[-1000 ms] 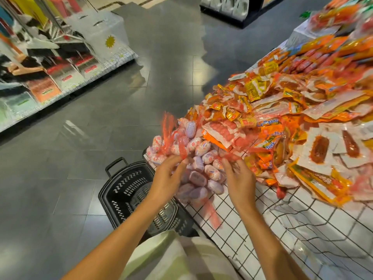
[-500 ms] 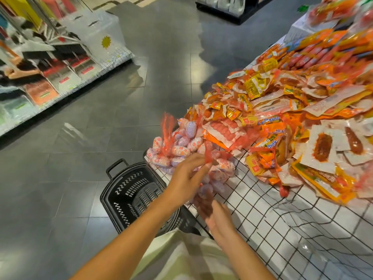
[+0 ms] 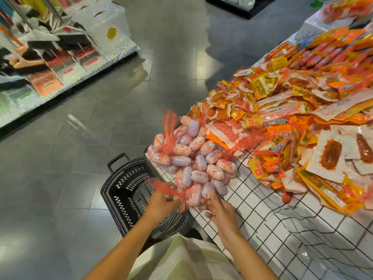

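Observation:
A red net bag of small pink-and-white wrapped sausages (image 3: 194,196) hangs at the near-left corner of the white wire-grid display table (image 3: 262,217). My left hand (image 3: 162,203) grips the bag's bunched red netting neck. My right hand (image 3: 219,209) cups the bag's lower right side, fingers curled against the sausages. More net bags of the same sausages (image 3: 191,156) are piled on the table corner just behind. A black shopping basket (image 3: 129,190) stands on the floor directly under my left hand.
Orange and yellow snack packets (image 3: 282,110) cover the table to the right and back. Flat white packets with a red sausage (image 3: 331,152) lie at the right. A shelf of goods (image 3: 50,69) runs along the left across the grey tiled aisle (image 3: 101,138).
Both hands drew one net bag off the pile toward me and to the table's corner. My left hand shifted to the netting neck; my right hand came up to the bag's side.

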A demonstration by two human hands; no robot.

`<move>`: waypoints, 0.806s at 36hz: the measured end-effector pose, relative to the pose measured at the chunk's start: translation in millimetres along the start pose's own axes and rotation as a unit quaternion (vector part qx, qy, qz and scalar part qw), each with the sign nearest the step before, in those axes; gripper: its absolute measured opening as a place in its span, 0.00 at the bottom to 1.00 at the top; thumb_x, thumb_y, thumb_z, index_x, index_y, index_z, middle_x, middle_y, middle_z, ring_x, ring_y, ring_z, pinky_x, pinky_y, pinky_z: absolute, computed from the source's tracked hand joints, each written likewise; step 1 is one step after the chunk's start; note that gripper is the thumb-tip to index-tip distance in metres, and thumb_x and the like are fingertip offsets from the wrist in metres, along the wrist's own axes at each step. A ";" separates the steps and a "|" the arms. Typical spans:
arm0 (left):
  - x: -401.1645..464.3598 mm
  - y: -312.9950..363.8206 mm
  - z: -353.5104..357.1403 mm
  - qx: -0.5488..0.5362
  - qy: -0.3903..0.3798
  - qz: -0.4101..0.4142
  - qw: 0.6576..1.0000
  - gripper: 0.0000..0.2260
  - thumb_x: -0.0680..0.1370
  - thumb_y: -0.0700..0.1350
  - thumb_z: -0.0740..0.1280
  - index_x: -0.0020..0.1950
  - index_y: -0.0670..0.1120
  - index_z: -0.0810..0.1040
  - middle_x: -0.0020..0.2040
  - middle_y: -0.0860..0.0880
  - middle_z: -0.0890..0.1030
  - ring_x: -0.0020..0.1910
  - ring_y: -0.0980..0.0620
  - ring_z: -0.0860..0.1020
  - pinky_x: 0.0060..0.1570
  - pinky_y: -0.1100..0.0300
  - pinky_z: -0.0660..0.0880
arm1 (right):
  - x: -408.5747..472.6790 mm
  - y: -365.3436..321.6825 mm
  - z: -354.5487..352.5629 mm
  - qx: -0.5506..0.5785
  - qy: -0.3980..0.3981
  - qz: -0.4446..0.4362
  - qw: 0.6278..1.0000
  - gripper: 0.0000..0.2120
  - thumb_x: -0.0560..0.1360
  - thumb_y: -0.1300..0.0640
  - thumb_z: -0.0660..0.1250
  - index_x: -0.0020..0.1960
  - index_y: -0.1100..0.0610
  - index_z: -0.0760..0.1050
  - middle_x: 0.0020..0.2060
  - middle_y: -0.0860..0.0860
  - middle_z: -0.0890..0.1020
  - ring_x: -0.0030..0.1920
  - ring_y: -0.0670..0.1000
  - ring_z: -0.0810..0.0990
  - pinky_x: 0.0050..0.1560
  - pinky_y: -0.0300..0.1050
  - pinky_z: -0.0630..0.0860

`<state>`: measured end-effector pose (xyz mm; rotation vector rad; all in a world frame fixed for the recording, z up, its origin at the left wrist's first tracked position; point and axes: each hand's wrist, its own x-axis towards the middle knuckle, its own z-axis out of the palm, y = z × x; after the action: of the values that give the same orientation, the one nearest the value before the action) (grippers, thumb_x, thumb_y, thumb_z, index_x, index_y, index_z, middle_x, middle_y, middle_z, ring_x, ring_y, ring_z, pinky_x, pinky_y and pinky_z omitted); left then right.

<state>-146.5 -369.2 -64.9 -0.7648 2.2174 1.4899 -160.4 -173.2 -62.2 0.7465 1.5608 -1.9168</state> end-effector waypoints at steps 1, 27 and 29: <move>-0.6 -0.2 0.9 -0.029 -0.026 -0.024 0.999 0.11 0.73 0.37 0.76 0.49 0.49 0.79 0.53 0.47 0.82 0.47 0.46 0.84 0.45 0.50 0.83 | 0.1 0.6 -1.8 0.000 -0.006 0.003 1.000 0.23 0.76 0.39 0.69 0.51 0.60 0.84 0.45 0.56 0.88 0.44 0.51 0.85 0.44 0.43 0.77; -2.7 38.2 56.6 -0.106 0.151 0.155 0.971 0.13 0.69 0.48 0.81 0.43 0.48 0.78 0.39 0.50 0.80 0.37 0.52 0.77 0.38 0.56 0.75 | 14.3 41.6 -47.9 0.018 0.101 -0.129 0.986 0.08 0.74 0.68 0.74 0.52 0.64 0.81 0.49 0.58 0.86 0.47 0.62 0.87 0.43 0.47 0.84; -3.5 40.1 60.0 -0.075 0.148 0.192 0.967 0.12 0.70 0.47 0.80 0.43 0.50 0.78 0.41 0.51 0.80 0.38 0.51 0.78 0.39 0.56 0.76 | 13.6 44.6 -47.3 0.015 0.106 -0.141 0.984 0.07 0.74 0.69 0.74 0.52 0.64 0.81 0.49 0.55 0.86 0.51 0.60 0.86 0.45 0.47 0.84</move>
<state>-168.6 -300.9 -56.3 -0.6639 2.6142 1.8439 -134.3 -135.4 -110.2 0.8004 1.8558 -2.1233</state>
